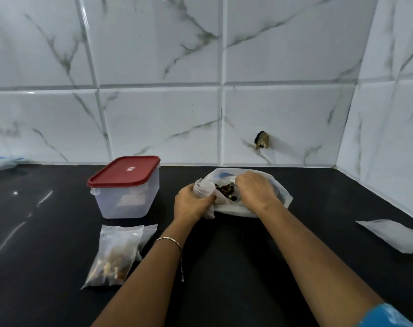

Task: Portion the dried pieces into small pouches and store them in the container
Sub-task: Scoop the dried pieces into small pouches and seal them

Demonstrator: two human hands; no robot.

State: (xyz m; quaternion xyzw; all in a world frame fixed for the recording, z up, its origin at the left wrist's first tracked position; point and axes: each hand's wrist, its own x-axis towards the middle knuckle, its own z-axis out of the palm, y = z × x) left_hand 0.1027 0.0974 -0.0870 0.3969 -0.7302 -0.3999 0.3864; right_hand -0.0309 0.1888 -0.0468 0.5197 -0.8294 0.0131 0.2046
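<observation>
Grips pouch [203,188] upright in left hand [191,204], fingers curled round it, touching left edge of bag [281,197], mid worktop [224,267]. Holds right hand [255,190] in bag mouth over dried pieces [225,191]; fingers curled down, cannot tell if gripping any. Has container [127,199] standing left of hands, red lid [124,171] on. Has filled pouch [113,253] lying flat near left, just in front of container, overlapping empty pouch [150,232]. Wears bracelet [167,239] on left wrist.
</observation>
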